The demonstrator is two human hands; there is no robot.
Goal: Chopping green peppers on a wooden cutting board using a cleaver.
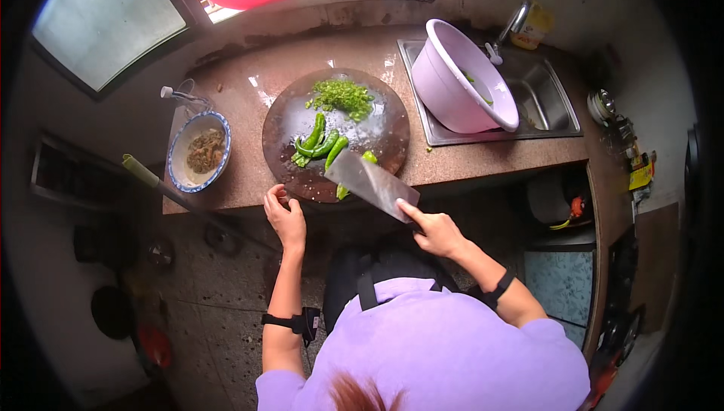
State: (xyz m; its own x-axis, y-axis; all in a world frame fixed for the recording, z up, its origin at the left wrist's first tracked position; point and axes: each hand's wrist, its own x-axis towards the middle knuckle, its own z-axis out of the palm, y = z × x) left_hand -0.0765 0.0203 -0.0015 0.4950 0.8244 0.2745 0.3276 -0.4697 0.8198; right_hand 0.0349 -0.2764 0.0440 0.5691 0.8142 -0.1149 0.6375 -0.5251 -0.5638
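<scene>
My right hand (438,233) grips the handle of a cleaver (370,185), its index finger laid along the blade. The broad blade slants over the near right edge of a round cutting board (390,122). Whole green peppers (321,144) lie together at the board's middle, beside the blade's tip. Farther back sits a heap of chopped green pepper (342,97). Small green pieces (369,156) show around the blade, which partly hides them. My left hand (284,220) is at the board's near left edge, fingers curled and thumb apart, with nothing visible in it.
On the left of the countertop (243,111) stands a blue-rimmed bowl (198,151) holding brownish food. A lilac plastic basin (452,86) leans over the stainless steel sink (534,94) at the right, with green pieces inside. A pole with a pale green end (140,170) crosses the counter's front left.
</scene>
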